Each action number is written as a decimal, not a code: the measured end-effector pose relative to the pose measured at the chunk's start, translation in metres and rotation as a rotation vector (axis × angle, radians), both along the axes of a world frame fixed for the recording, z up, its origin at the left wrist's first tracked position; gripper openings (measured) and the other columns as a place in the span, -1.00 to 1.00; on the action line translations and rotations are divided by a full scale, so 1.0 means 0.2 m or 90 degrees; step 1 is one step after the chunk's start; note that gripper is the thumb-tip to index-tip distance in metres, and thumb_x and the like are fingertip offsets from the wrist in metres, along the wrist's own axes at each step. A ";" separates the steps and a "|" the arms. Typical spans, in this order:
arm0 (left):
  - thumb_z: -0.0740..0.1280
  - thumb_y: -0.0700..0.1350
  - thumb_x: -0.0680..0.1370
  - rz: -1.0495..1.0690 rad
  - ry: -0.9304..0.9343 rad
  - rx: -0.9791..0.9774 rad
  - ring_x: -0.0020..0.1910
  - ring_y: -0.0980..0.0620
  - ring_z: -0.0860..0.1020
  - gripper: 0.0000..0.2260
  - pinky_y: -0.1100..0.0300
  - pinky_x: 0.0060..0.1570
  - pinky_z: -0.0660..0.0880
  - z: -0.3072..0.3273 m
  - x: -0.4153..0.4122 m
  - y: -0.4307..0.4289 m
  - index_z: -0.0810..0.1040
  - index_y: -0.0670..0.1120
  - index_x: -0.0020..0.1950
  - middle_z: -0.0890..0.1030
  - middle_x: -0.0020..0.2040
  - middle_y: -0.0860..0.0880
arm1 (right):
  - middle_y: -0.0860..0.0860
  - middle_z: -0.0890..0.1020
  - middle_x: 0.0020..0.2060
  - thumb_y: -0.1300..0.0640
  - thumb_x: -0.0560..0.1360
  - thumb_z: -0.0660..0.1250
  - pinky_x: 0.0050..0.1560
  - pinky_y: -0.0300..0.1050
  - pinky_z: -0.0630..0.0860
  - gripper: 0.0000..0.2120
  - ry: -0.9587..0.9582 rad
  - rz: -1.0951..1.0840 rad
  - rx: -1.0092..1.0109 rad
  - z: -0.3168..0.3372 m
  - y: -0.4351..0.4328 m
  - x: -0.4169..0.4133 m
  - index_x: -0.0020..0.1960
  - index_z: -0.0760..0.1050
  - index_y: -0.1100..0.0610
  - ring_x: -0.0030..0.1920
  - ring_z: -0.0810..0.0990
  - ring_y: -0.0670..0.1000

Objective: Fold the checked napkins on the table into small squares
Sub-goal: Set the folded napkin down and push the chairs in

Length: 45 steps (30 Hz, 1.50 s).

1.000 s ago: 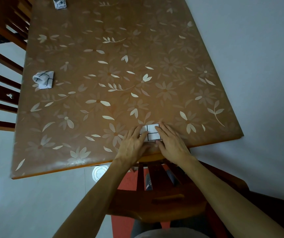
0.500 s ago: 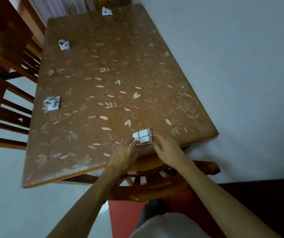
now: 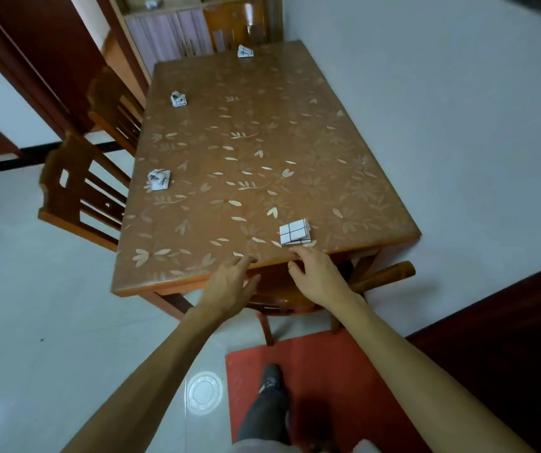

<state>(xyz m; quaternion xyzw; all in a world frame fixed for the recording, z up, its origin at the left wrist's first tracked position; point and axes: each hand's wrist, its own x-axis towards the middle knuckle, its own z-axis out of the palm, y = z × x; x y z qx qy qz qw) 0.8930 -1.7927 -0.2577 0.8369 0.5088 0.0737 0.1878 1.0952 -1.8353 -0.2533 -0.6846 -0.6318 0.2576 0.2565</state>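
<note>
One checked napkin (image 3: 295,233) lies folded in a small flat square nr the front edge of the table (image 3: 328,152), a bit to the right. The right hand (image 3: 315,273) is just in front of it at the table edge, fingers loose & a bit bent, holding nothing. Its tips are v close to the napkin, but I can't tell if they touch. The left hand (image 3: 230,281) is beside it, tips over the table edge, fingers loose too, w/ nothing in it. 3 more napkins sit well apart, all bunched up: the near bunched napkin (image 3: 159,179) by the left edge, the middle bunched napkin (image 3: 178,99) further back on that side, & the far napkin (image 3: 245,51) at the far end. The table top is brown w/ pale leaves. 2 wooden chairs (image 3: 76,191) stand on the left. A red mat (image 3: 321,387) lies on the pale floor below, w/ a dark shoe (image 3: 270,377) on it
</note>
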 end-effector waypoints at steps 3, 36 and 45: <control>0.27 -0.03 0.64 0.018 -0.011 0.016 0.18 -0.13 0.54 -0.69 0.03 0.11 0.50 0.02 -0.15 -0.02 0.49 -0.07 0.37 0.56 0.26 -0.08 | 0.14 0.63 0.20 0.15 0.61 0.26 0.22 -0.01 0.50 -0.66 -0.014 0.013 0.016 0.04 0.02 -0.14 0.36 0.49 0.19 0.22 0.57 0.12; 0.19 -0.12 0.65 0.117 0.055 -0.132 0.25 -0.14 0.57 -0.72 -0.05 0.21 0.56 -0.16 -1.53 1.52 0.48 -0.09 0.35 0.57 0.33 -0.12 | 0.12 0.47 0.39 0.25 0.57 0.23 0.45 0.00 0.29 -0.57 -0.077 0.087 -0.111 -0.19 1.69 -1.57 0.43 0.40 0.23 0.41 0.42 0.14; 0.18 -0.24 0.58 0.124 0.050 -0.191 0.23 -0.30 0.53 -0.63 -0.19 0.10 0.56 -0.32 -1.33 2.23 0.39 -0.15 0.40 0.46 0.38 -0.15 | 0.06 0.00 0.62 0.20 0.59 0.15 0.56 0.00 0.04 -0.36 -0.213 0.199 -0.150 -0.32 2.51 -1.57 0.61 -0.01 0.18 0.61 -0.01 0.04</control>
